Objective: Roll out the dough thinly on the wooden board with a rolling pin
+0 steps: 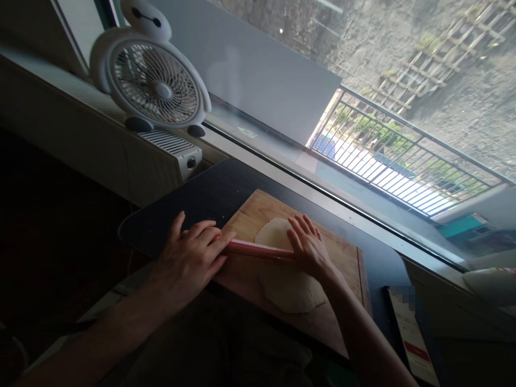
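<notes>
Head view, listed from the middle outward. Dough (290,293): one pale, flat sheet, irregular in outline, ragged at its near right edge; lies on the board, showing both beyond and on the near side of the rod. Rod (260,250): one, reddish with a light stripe, laid across the dough. Left hand (193,252): back upward, fingers spread, set over the rod's left end; underside hidden. Right hand (308,244): fingers outstretched, resting over the rod's right end, not curled round it. Board (342,263): wooden, under the dough, set on a dark surface (209,188). Box (413,333): long, pale with a red band, at lower right. Fan (161,88): white, figure-shaped, standing on a radiator (189,161). Railing (403,156): beyond the window.

Risks, as judged: heavier pressure from one hand could leave the sheet lopsided; a tacky patch could cling to the rod and tear; the ragged edge could split under load; dough spreading nearer could overrun the board's near edge; a forward push could shift the board.
</notes>
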A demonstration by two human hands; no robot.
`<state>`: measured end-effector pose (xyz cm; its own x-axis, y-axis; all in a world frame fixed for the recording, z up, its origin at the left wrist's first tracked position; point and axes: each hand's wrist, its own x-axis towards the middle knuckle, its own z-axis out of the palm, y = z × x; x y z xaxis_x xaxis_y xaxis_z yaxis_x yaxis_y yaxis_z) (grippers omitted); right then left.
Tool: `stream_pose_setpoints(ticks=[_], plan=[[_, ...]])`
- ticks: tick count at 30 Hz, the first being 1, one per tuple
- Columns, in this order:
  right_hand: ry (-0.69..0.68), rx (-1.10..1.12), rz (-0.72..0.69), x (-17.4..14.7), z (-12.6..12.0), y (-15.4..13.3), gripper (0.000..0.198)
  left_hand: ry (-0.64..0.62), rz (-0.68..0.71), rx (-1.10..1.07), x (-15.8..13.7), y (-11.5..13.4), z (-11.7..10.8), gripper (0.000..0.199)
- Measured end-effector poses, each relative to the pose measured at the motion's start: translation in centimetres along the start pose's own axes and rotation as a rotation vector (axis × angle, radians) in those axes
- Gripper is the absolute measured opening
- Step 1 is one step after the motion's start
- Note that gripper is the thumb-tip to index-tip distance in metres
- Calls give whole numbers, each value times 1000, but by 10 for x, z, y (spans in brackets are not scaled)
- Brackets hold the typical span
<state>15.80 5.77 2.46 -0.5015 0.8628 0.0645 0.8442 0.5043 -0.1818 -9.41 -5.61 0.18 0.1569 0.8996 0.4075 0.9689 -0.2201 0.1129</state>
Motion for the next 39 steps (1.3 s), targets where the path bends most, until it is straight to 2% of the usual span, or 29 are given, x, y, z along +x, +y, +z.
stream_pose_setpoints(ticks=[2, 4, 6, 8, 10, 12, 14, 18, 20, 22, 26, 29, 32, 34, 36, 38, 39], plan=[[-34, 44, 100, 33, -2, 6, 57, 11, -18, 6, 5, -1, 0, 38], [-41, 38, 90, 30, -2, 4, 57, 18, -23, 3, 3, 0, -1, 38], [-25, -8, -14, -8, 1, -6, 54, 17, -14, -10, -5, 1, -4, 41], [-16, -64, -133, -64, 6, -18, 52, -5, 4, -23, -18, 1, -7, 44], [-8, -87, -216, -108, 11, -26, 59, -25, 25, -23, -28, -1, -9, 45], [-14, -94, -229, -118, 13, -29, 60, -34, 48, -13, -32, -4, -8, 44], [-23, -89, -159, -90, 9, -25, 55, -31, 56, -1, -27, -6, -5, 43], [-73, 13, 96, 5, -3, -9, 58, 8, 20, 23, -8, -5, 0, 39], [-80, 53, 138, 20, -6, -9, 60, 26, -3, 29, -5, -2, 0, 38], [-37, 32, 69, -2, -2, -15, 58, 28, -20, 32, -11, 0, -1, 37], [54, -38, -190, -91, 15, -35, 55, 9, 0, 21, -36, -6, -3, 45], [127, -12, -249, -115, 23, -39, 54, -13, 72, 11, -38, -14, -10, 45], [171, 42, -217, -103, 19, -25, 49, -46, 112, 12, -9, -8, -21, 40], [214, 54, -156, -104, 12, -4, 47, -47, 139, -7, 22, 12, -24, 37], [274, 32, -102, -122, 5, 24, 47, -55, 205, -50, 57, 43, -20, 32], [303, -12, -37, -153, 2, 54, 47, -134, 299, -79, 90, 82, -7, 27], [300, -33, -3, -169, 3, 67, 48, -212, 357, -87, 105, 103, 1, 24]])
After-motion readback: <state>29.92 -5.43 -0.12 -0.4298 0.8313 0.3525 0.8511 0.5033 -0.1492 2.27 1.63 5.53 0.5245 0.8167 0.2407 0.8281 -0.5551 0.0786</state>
